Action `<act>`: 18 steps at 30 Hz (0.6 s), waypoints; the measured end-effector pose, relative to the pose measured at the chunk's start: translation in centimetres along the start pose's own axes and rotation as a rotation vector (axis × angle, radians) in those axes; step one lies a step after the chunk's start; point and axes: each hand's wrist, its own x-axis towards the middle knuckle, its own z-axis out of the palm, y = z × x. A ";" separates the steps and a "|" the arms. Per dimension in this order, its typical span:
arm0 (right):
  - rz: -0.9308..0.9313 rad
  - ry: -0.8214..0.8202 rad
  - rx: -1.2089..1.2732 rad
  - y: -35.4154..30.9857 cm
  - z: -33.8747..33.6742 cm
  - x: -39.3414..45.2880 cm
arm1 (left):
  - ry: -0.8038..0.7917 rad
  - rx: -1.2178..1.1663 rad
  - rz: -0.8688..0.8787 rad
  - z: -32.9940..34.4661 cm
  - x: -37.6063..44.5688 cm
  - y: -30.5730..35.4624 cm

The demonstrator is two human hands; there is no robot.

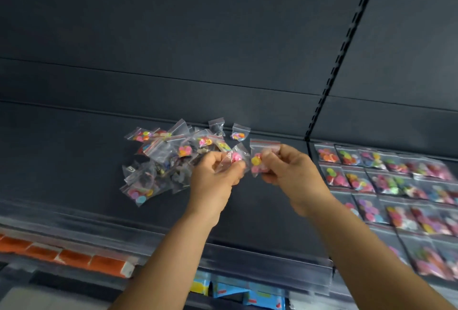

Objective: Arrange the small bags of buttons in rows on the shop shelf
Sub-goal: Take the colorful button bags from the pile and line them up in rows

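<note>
A loose heap of small clear bags of coloured buttons [168, 158] lies on the dark shop shelf [74, 161], left of centre. My left hand [215, 175] pinches one bag with pink buttons [235, 157] just right of the heap. My right hand [287, 168] pinches another bag with yellow and pink buttons [259, 158], held upright beside the first. Both bags hang a little above the shelf. On the adjoining shelf section to the right, several bags lie flat in neat rows [386, 180].
A slotted black upright [339, 61] divides the two shelf sections. A clear price-strip rail [247, 260] runs along the shelf's front edge. Orange packs [74, 257] and blue packs [230, 290] sit on the lower shelf. Dark back panels rise behind.
</note>
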 end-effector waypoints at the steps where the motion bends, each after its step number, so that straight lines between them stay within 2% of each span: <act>1: 0.023 0.001 0.074 -0.1 -0.6 -0.3 | -0.029 -0.020 -0.008 1.0 -0.2 0.1; 5: 0.037 0.029 0.138 -0.4 -4.4 -1.2 | -0.143 -0.072 -0.022 5.7 -1.6 0.7; 11: 0.027 0.187 0.092 -0.2 -13.3 -2.5 | -0.297 -0.037 -0.022 13.0 -4.2 1.0; 18: 0.020 0.261 0.102 0.6 -25.0 -4.3 | -0.338 0.035 -0.058 23.6 -8.0 1.0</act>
